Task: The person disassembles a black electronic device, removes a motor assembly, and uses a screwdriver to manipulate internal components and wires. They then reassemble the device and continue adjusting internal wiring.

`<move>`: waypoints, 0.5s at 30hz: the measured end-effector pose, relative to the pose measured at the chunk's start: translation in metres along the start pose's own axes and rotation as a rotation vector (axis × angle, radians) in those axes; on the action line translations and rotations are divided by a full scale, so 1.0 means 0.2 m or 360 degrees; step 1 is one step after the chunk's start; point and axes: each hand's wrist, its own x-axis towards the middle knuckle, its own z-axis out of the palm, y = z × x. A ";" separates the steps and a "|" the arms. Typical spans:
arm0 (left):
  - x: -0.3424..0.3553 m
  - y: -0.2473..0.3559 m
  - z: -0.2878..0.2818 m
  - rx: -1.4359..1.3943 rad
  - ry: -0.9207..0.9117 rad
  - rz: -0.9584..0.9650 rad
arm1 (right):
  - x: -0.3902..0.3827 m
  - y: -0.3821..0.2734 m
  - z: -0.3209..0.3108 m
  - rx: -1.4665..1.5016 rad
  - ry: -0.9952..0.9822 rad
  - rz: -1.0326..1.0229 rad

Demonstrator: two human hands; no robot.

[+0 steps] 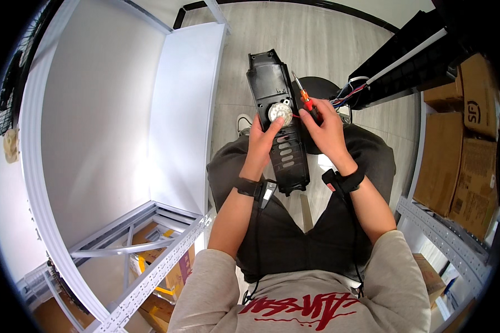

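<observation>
A long black plastic housing [268, 83] lies lengthwise between my knees, with a row of oval slots in its nearer half. On its middle sits a round whitish part [279, 112] that looks like a small motor, with a thin red wire at its right side. My left hand [258, 143] grips the housing from the left, its thumb against the round part's lower edge. In my right hand [329, 132] is a screwdriver [305, 98] with an orange-red handle, its metal tip pointing up and away, apart from the housing.
Beyond my right hand, a tall black unit [400, 66] leans in, with loose coloured wires [350, 94] coming from it. Cardboard boxes [439, 161] fill the rack on the right. A white shelf panel [186, 111] and metal frame [150, 261] stand on the left.
</observation>
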 end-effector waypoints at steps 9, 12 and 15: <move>0.03 0.00 -0.06 -0.0445 -0.0024 -0.0236 | 0.01 -0.06 -0.09 0.0743 -0.0266 0.0407; 0.04 0.00 -0.08 -0.0502 -0.0032 -0.0301 | 0.00 -0.07 -0.09 0.0764 -0.0270 0.0425; 0.01 0.02 -0.04 -0.0478 -0.0112 -0.0195 | 0.00 -0.05 -0.09 0.0739 -0.0298 0.0427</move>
